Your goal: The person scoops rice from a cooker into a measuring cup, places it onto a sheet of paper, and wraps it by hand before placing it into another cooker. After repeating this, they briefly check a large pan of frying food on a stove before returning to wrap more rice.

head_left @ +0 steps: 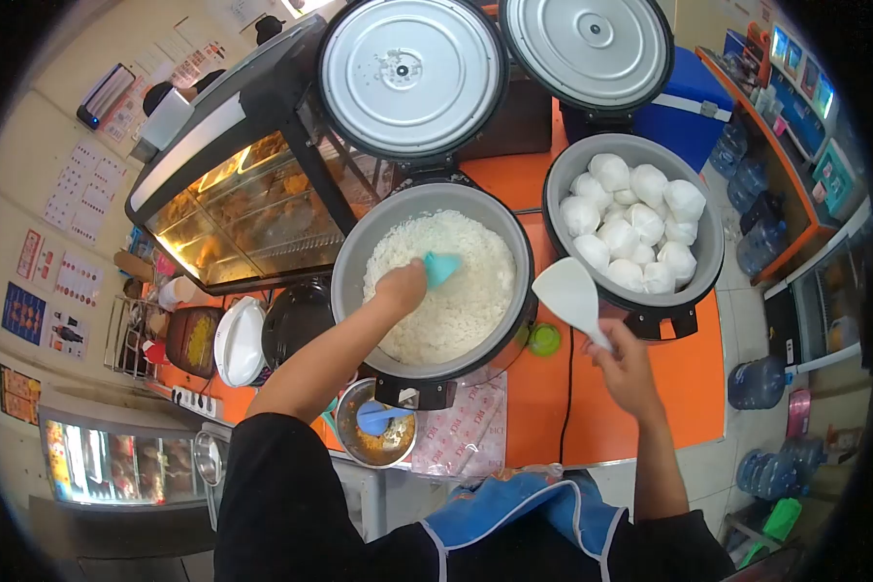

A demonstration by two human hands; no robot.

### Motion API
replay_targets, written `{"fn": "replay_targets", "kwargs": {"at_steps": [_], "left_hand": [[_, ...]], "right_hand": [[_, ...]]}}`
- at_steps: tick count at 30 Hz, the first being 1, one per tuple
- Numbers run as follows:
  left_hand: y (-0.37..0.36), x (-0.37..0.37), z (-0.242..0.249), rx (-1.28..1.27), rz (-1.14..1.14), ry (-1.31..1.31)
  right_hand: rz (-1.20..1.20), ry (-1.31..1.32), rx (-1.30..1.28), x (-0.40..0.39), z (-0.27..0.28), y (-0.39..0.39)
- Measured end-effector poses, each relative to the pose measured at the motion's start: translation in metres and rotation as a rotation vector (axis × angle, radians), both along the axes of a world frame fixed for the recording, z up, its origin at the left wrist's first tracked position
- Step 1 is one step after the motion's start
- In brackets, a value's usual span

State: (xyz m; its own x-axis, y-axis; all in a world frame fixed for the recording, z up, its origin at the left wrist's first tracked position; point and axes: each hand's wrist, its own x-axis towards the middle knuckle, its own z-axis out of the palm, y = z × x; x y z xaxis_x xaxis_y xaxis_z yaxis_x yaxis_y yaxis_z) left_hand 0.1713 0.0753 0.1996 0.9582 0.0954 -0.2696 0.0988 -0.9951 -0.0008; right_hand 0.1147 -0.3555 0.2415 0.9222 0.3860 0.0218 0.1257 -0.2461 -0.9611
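Note:
My left hand (401, 288) is closed on a small teal scoop (441, 269), held right over the cooked white rice (475, 310). The rice fills much of a large rice cooker (352, 262), whose round lid (407, 107) stands raised behind it. In my right hand (626, 367) is a white rice paddle (567, 294), gripped by its handle with the broad blade up. The blade is between this cooker and a second cooker (713, 252). Inside the second cooker are many round, white wrapped rice portions (642, 223).
Beside the first cooker stands a lit glass display warmer (252, 209) with fried food. A metal bowl (344, 427) with a blue scoop (373, 417) sits at the near edge, next to printed wrapping paper (466, 427). A black cable (567, 407) crosses the orange table (679, 388).

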Motion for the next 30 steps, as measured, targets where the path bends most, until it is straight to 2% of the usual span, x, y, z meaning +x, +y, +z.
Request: {"fn": "replay_targets", "kwargs": {"at_steps": [3, 5, 7, 8, 10, 13, 17, 22, 28, 30], "left_hand": [[-0.026, -0.018, 0.011, 0.05, -0.101, 0.122], [-0.038, -0.024, 0.023, 0.062, -0.077, 0.182], [-0.039, -0.026, 0.035, 0.073, -0.152, 0.352], [-0.041, -0.027, 0.044, 0.078, -0.157, 0.359], [-0.046, -0.03, 0.062, 0.039, -0.218, 0.514], [-0.059, -0.039, 0.061, 0.064, -0.26, 0.538], [-0.064, -0.038, 0.059, 0.055, -0.201, 0.528], [-0.061, -0.05, 0.111, -0.022, -0.286, 0.626], [-0.056, -0.041, 0.084, -0.053, -0.298, 0.619], [-0.05, -0.044, 0.101, -0.081, -0.301, 0.65]], "right_hand": [[-0.038, 0.07, 0.149, -0.024, -0.035, 0.007], [-0.039, 0.068, 0.183, -0.033, -0.052, 0.009], [-0.067, 0.107, 0.219, -0.038, -0.062, 0.012], [-0.073, 0.113, 0.224, -0.04, -0.061, 0.011], [-0.045, 0.179, 0.067, -0.04, -0.055, 0.01], [-0.063, 0.112, 0.108, -0.041, -0.054, 0.024], [-0.067, 0.107, 0.135, -0.043, -0.072, 0.048], [-0.076, -0.038, -0.022, -0.048, -0.079, 0.071], [-0.098, -0.13, -0.034, -0.043, -0.081, 0.088], [-0.09, -0.136, -0.033, -0.041, -0.072, 0.086]]}}
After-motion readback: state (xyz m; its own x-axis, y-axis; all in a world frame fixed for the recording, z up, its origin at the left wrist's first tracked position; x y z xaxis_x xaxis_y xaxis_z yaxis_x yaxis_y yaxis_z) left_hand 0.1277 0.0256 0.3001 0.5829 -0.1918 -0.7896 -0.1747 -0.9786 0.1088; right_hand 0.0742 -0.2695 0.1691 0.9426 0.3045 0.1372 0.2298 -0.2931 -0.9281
